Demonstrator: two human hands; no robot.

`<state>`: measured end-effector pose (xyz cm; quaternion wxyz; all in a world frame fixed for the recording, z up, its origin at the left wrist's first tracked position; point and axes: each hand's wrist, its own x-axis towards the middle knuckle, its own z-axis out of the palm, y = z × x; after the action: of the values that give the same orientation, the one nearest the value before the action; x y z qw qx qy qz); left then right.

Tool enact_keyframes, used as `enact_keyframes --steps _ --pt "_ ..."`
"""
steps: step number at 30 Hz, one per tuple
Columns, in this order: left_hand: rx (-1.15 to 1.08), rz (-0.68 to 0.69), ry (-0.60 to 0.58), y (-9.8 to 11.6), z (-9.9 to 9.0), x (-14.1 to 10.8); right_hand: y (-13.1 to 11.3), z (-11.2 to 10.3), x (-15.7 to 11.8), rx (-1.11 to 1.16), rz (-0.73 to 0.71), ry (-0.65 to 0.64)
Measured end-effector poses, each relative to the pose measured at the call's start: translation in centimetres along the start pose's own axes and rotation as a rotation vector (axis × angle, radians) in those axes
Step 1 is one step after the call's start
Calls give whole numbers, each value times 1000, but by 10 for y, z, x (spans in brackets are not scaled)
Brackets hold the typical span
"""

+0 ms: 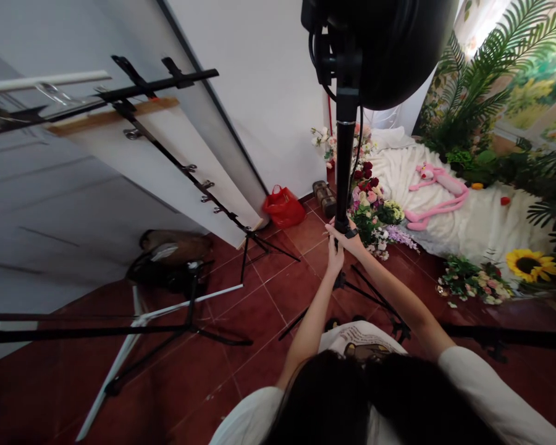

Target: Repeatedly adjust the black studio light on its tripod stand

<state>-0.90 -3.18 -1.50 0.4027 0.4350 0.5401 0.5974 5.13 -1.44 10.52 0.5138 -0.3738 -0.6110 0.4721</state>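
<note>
A black light stand (pixel 344 167) rises upright in front of me, with a big black lamp head (pixel 393 52) at its top and a thin cable running down beside the pole. My right hand (pixel 348 237) is closed around the pole at a dark collar. Just below it, my left hand (pixel 336 257) grips the same pole, its fingers closed and partly hidden behind it. The two hands are close together, one above the other. Black tripod legs (pixel 373 290) spread out under them on the floor.
White boards (pixel 167 167) hang clipped on a black stand at left. Other stand legs (pixel 185 327) cross the red tiles. A red plastic bag (pixel 283 207) sits by the wall. Artificial flowers (pixel 370 210) and a pink plush toy (pixel 447 188) on white cloth (pixel 482 228) lie at right.
</note>
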Motion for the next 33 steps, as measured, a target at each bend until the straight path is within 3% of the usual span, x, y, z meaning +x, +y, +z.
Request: enact_keyframes --steps 2,5,8,14,18,21,25,28,33 --pt "9 2 -24 0 -1 0 -3 8 7 -20 46 86" --pt "38 21 -37 1 -5 -1 -11 6 17 -43 89 41" --pt "68 41 -63 0 -9 0 -27 2 25 -41 55 -3" --pt "123 20 -57 -4 -10 5 -60 11 33 -53 -38 95" --pt "133 50 -49 -3 -9 5 -69 18 32 -64 -62 154" --pt "136 64 -36 -5 -8 3 -71 13 30 -77 -75 90" --pt "128 87 -10 -8 -6 3 -58 -22 24 -189 -147 -170" --pt "112 102 -12 -6 -5 3 -33 -57 13 -393 -194 -325" --pt "106 162 -41 0 -6 4 18 -84 -20 -675 -252 -223"
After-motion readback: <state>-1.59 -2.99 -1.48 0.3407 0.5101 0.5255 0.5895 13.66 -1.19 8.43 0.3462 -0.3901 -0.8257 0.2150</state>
